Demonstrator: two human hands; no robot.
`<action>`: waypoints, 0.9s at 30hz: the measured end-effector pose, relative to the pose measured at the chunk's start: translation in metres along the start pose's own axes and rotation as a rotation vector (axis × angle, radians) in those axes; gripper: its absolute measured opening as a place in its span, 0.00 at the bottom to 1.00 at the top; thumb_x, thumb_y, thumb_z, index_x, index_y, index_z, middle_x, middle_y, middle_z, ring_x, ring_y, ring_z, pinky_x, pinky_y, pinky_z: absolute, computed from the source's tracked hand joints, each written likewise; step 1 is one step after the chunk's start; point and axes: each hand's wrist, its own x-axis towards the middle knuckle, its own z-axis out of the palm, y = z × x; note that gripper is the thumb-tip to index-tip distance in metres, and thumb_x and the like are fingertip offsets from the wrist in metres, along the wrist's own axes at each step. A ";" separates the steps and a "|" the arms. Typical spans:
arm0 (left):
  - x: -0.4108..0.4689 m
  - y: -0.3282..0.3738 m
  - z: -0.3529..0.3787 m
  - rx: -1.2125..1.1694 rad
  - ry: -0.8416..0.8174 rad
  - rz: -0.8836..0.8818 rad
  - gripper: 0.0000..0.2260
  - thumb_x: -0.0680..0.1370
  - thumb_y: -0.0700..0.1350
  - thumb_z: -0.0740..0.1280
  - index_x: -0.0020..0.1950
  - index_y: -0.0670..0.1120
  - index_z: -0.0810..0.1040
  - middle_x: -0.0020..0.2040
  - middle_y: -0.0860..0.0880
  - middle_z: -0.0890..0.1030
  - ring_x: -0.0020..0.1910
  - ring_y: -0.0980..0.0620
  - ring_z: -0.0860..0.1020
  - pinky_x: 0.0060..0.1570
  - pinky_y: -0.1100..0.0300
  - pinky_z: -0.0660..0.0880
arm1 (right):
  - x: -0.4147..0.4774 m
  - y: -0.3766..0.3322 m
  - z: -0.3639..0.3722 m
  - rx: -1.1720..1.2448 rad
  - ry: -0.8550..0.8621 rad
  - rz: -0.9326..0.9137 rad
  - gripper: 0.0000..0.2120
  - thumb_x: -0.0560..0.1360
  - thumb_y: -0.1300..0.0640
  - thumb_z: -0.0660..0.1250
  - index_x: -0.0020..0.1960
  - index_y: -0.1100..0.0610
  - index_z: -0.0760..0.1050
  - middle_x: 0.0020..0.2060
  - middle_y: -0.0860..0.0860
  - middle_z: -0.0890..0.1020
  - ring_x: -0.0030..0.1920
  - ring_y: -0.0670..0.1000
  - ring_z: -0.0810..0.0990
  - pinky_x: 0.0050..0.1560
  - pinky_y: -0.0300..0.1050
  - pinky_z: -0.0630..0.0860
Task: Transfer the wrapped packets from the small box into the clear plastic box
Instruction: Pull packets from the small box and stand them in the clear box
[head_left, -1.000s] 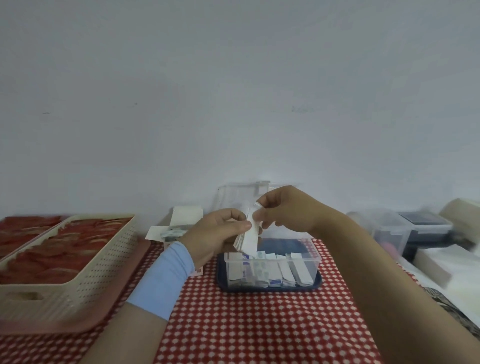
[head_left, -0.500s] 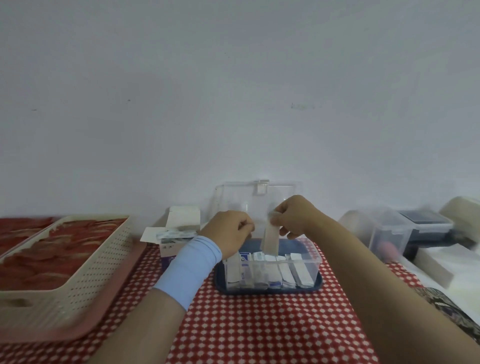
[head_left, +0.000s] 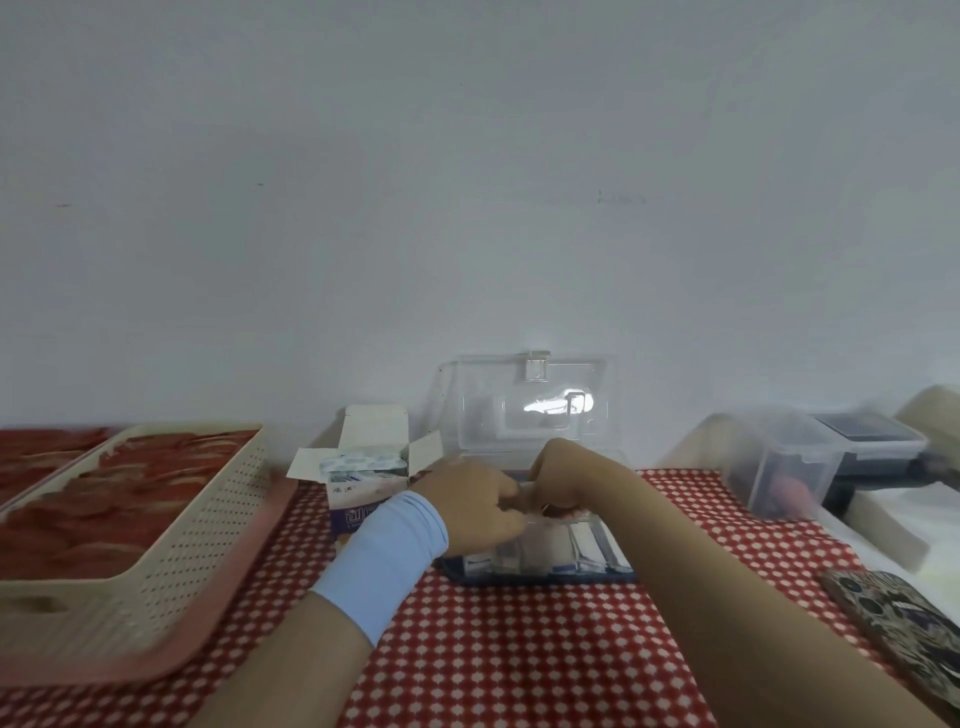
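Left hand (head_left: 470, 501) and right hand (head_left: 563, 475) meeting over the clear plastic box (head_left: 540, 558), fingertips pinched on a blurred white wrapped packet (head_left: 527, 491) at its rim, more packets standing inside, open small box (head_left: 366, 483) just left, lid (head_left: 524, 402) upright behind.

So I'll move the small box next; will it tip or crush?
The small box is likely light: thin card, flaps open, packets showing on top. It stands upright and narrow, so a high push may tip it. It probably dents if squeezed.
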 end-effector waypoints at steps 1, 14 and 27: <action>0.002 0.000 0.001 0.005 -0.015 0.002 0.16 0.74 0.56 0.57 0.48 0.50 0.81 0.47 0.49 0.82 0.46 0.49 0.79 0.48 0.54 0.76 | 0.002 -0.002 0.003 -0.072 -0.002 -0.004 0.12 0.78 0.55 0.69 0.55 0.65 0.80 0.41 0.57 0.78 0.40 0.53 0.76 0.43 0.43 0.73; 0.008 0.017 0.003 0.138 -0.172 -0.047 0.18 0.79 0.56 0.58 0.52 0.46 0.82 0.48 0.46 0.82 0.47 0.47 0.77 0.48 0.57 0.68 | 0.002 -0.001 0.000 -0.124 0.109 0.063 0.13 0.78 0.58 0.69 0.38 0.58 0.70 0.44 0.55 0.82 0.43 0.52 0.83 0.42 0.41 0.79; -0.002 0.018 -0.010 0.021 -0.135 0.009 0.17 0.74 0.55 0.61 0.58 0.52 0.82 0.58 0.52 0.80 0.56 0.48 0.77 0.58 0.52 0.76 | -0.012 0.000 -0.010 0.022 -0.063 0.089 0.10 0.81 0.58 0.66 0.53 0.66 0.78 0.46 0.57 0.87 0.34 0.52 0.85 0.54 0.52 0.83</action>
